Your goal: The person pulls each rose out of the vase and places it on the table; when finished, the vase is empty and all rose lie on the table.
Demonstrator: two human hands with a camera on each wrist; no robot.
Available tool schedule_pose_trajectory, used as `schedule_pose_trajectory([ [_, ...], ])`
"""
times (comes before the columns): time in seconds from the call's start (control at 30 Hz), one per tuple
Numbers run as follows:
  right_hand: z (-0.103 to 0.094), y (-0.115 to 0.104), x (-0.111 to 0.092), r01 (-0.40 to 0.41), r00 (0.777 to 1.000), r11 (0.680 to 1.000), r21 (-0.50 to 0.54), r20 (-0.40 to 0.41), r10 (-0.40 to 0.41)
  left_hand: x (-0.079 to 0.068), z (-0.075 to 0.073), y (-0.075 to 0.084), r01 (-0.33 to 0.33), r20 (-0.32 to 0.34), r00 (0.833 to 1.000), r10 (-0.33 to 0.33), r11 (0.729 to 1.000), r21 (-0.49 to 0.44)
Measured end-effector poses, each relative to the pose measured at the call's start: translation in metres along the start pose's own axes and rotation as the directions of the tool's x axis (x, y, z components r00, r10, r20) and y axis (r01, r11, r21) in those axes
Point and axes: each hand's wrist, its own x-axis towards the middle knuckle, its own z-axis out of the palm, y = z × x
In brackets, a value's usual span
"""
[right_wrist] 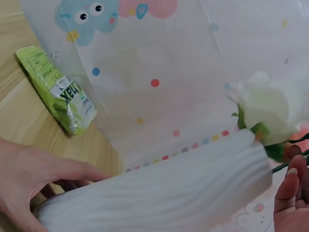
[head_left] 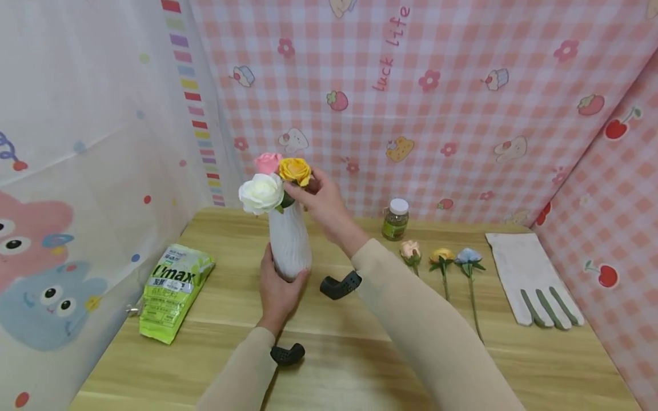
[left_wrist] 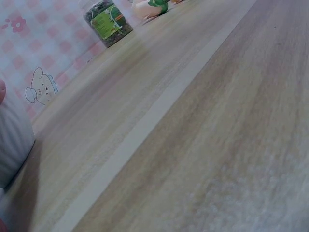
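A white ribbed vase [head_left: 290,240] stands on the wooden table, and my left hand [head_left: 279,288] grips it low down, thumb and fingers around its sides. At its mouth are a white rose [head_left: 261,193], a pink rose [head_left: 268,162] and a yellow rose [head_left: 295,171]. My right hand [head_left: 325,205] pinches the yellow rose just under its bloom. In the right wrist view, the fingertips [right_wrist: 288,186] meet a thin green stem [right_wrist: 282,167] at the vase's rim. The left wrist view catches only the vase's side [left_wrist: 14,140].
To the right lie a peach rose [head_left: 410,251], a small yellow flower [head_left: 442,257] and a blue flower [head_left: 468,257]. Beyond them is a white-and-green glove [head_left: 529,277]. A white-lidded jar [head_left: 396,220] stands near the back cloth. A green bag [head_left: 175,291] lies at left.
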Motion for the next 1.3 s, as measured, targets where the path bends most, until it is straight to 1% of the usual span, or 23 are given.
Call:
schedule_pose_trajectory([
  [0.1, 0.002, -0.009, -0.001, 0.048, 0.999, 0.999, 0.011, -0.009, -0.048, 0.002, 0.0, 0.002, 0.003, -0.002, 1.0, -0.003, 1.0, -0.007],
  [0.2, 0.003, -0.015, -0.003, 0.074, 0.997, 0.997, -0.007, -0.027, -0.075, 0.004, -0.001, 0.003, 0.001, -0.001, 1.0, -0.001, 1.0, -0.016],
  [0.3, 0.004, -0.016, -0.005, 0.073, 0.996, 0.994, -0.079, -0.051, -0.078, 0.004, -0.001, 0.004, 0.005, 0.005, 1.0, -0.005, 1.0, -0.023],
  [0.37, 0.004, -0.013, -0.006, 0.072, 0.995, 0.984, -0.161, -0.06, -0.083, 0.003, -0.002, 0.004, 0.009, 0.01, 1.0, -0.009, 1.0, -0.023],
  [0.47, 0.003, -0.008, -0.007, 0.086, 0.992, 0.96, -0.268, -0.062, -0.106, 0.003, -0.002, 0.005, 0.016, 0.015, 1.0, -0.016, 1.0, -0.02],
  [0.57, 0.0, -0.003, -0.008, 0.107, 0.989, 0.931, -0.35, -0.056, -0.135, 0.002, -0.002, 0.005, 0.015, 0.014, 1.0, -0.015, 1.0, -0.016],
  [0.63, -0.002, 0.0, -0.008, 0.127, 0.986, 0.911, -0.393, -0.048, -0.158, 0.002, -0.002, 0.005, 0.015, 0.012, 1.0, -0.015, 1.0, -0.011],
  [0.77, -0.005, 0.006, -0.009, 0.179, 0.977, 0.857, -0.483, -0.014, -0.212, 0.001, -0.002, 0.005, 0.008, 0.004, 1.0, -0.008, 1.0, -0.003],
  [0.87, -0.006, 0.009, -0.008, 0.208, 0.971, 0.832, -0.514, 0.007, -0.238, 0.0, -0.001, 0.003, 0.001, 0.001, 1.0, -0.001, 1.0, 0.0],
  [0.97, -0.007, 0.01, -0.008, 0.21, 0.97, 0.832, -0.514, 0.001, -0.245, -0.001, 0.0, 0.002, -0.003, 0.0, 1.0, 0.003, 1.0, 0.003],
  [1.03, -0.008, 0.007, -0.008, 0.206, 0.969, 0.848, -0.489, -0.019, -0.246, -0.002, 0.001, 0.001, -0.002, 0.004, 1.0, 0.002, 1.0, 0.002],
  [1.13, -0.01, -0.001, -0.009, 0.224, 0.962, 0.875, -0.429, -0.046, -0.268, -0.001, 0.001, 0.001, 0.001, 0.007, 1.0, -0.001, 1.0, 0.002],
  [1.3, -0.017, -0.019, -0.012, 0.29, 0.939, 0.904, -0.314, -0.089, -0.332, 0.0, -0.001, 0.002, 0.005, 0.01, 1.0, -0.004, 1.0, -0.01],
])
